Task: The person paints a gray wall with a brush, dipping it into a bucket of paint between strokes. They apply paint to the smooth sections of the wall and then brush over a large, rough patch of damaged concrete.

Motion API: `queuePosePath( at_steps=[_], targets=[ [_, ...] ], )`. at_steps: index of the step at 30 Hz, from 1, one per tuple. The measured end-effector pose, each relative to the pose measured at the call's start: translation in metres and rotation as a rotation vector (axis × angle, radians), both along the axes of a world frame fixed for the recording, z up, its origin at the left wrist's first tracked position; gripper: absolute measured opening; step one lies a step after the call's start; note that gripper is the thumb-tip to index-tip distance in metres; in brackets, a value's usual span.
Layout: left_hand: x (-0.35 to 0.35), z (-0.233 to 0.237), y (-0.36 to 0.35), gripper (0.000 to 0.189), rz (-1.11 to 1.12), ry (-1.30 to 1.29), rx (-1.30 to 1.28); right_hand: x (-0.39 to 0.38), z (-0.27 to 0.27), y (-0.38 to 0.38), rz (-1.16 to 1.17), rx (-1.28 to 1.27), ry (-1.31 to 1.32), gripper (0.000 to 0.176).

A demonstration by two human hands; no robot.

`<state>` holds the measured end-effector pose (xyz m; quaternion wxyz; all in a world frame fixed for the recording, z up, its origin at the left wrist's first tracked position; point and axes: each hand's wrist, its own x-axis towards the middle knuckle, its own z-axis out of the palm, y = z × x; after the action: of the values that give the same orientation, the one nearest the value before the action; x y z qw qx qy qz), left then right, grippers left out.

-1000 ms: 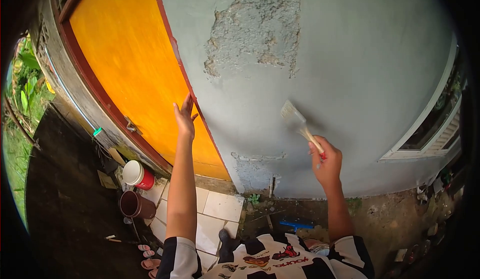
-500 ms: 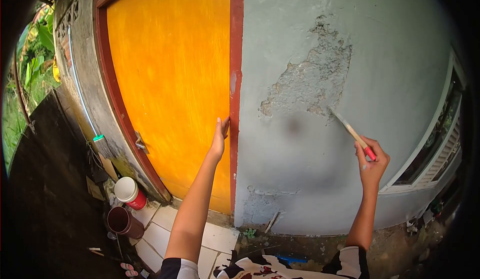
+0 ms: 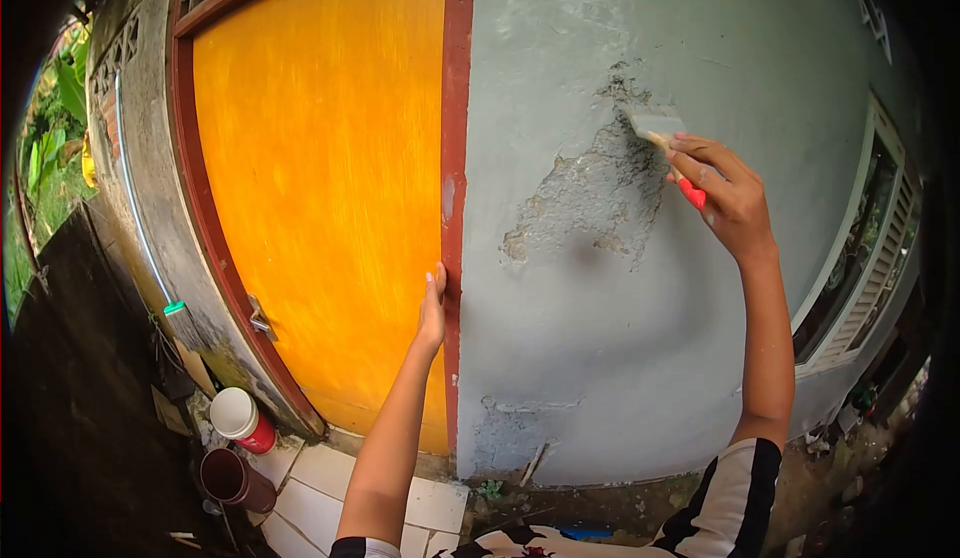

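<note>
Wall [image 3: 610, 328], grey: smooth coat over the greater part, by appearance largely covered; whether the coat is wet or dry, not discernible; rough patch [image 3: 580, 198], upper middle: surface broken and pitted, greyish in the main, with tan spots at its lower edge, so judged only partly covered; lower patch [image 3: 510, 436], near the foot of the wall: mottled, paler, uneven, judged less finished than the smooth expanse; exact share done and share left, not determinable.

Brush [image 3: 655, 124], one, flat, with pale bristles and red handle end: located in the right hand [image 3: 738, 208]; bristles beyond the fingertips, up and to the left of the hand, over the upper right part of the rough patch; contact with the wall, cannot be told; right hand closed about the handle, pale smears on the fingers.

Left hand [image 3: 431, 310], holding nothing: fingers extended, at the red door frame [image 3: 457, 118], beside the orange door [image 3: 320, 178]; well apart from the brush, lower and to its left; firmness of any touch, uncertain.

Also present: white-and-red bucket [image 3: 236, 415], beside brown bucket [image 3: 226, 476], both at the edge of the pale floor tiles [image 3: 312, 506]; louvred window [image 3: 868, 248], far right.
</note>
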<state>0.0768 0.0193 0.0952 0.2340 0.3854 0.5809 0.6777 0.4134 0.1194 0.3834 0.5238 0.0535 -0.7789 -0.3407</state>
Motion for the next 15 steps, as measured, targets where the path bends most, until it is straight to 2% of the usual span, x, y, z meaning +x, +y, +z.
queuePosePath(
  at_steps=[4,7,13,15],
  targets=[
    [0.0,-0.001,0.005,0.08,0.01,0.005,-0.004,-0.008,-0.02,0.031,-0.065,-0.004,-0.014,0.028],
    [0.0,-0.005,0.008,0.08,0.028,0.009,-0.011,-0.009,-0.037,0.026,-0.1,0.099,-0.101,0.024],
    [0.0,-0.007,0.013,0.081,0.057,-0.004,-0.041,-0.001,-0.011,0.032,-0.071,0.171,-0.018,0.023],
    [0.0,-0.008,0.014,0.082,0.07,-0.006,-0.047,-0.001,-0.024,0.039,-0.085,0.143,-0.075,0.023]
  ],
)
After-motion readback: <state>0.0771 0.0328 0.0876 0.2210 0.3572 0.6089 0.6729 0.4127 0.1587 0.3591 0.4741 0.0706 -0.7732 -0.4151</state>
